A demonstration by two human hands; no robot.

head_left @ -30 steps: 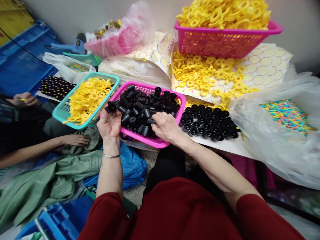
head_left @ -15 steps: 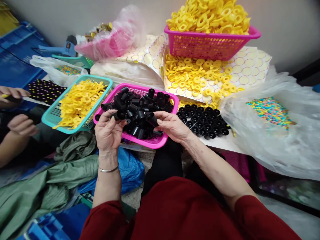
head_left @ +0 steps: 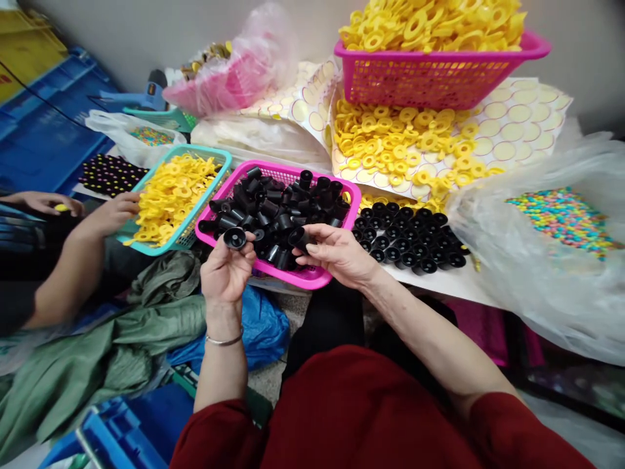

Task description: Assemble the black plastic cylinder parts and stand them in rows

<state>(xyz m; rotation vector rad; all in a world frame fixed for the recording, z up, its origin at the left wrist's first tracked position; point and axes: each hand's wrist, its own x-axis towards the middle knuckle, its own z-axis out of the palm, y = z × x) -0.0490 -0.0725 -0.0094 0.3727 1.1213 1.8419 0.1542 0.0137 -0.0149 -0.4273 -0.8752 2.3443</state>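
My left hand (head_left: pixel 225 270) grips a black plastic cup-shaped piece (head_left: pixel 235 238), its open end facing up toward me. Between the thumb and fingers of my right hand (head_left: pixel 336 253) is another black cup-shaped piece (head_left: pixel 299 238), tilted to the left. Both hands hover over the near side of a pink basket (head_left: pixel 312 279) heaped with loose black pieces (head_left: pixel 268 207). To the right of the basket, several black pieces (head_left: pixel 407 244) stand upright in close rows on the white tabletop (head_left: pixel 442 281).
A turquoise basket (head_left: pixel 188 225) of yellow ring parts stands left, where a co-worker's hand (head_left: pixel 114 213) reaches in. Yellow rings (head_left: pixel 390 140) lie behind the rows, beneath a raised pink basket (head_left: pixel 405 78). At right, a clear plastic bag (head_left: pixel 537 286) contains small coloured pieces.
My left hand has turned its black piece so the open end faces me. The co-worker's hand has moved to the turquoise basket. The whole view has shifted slightly.
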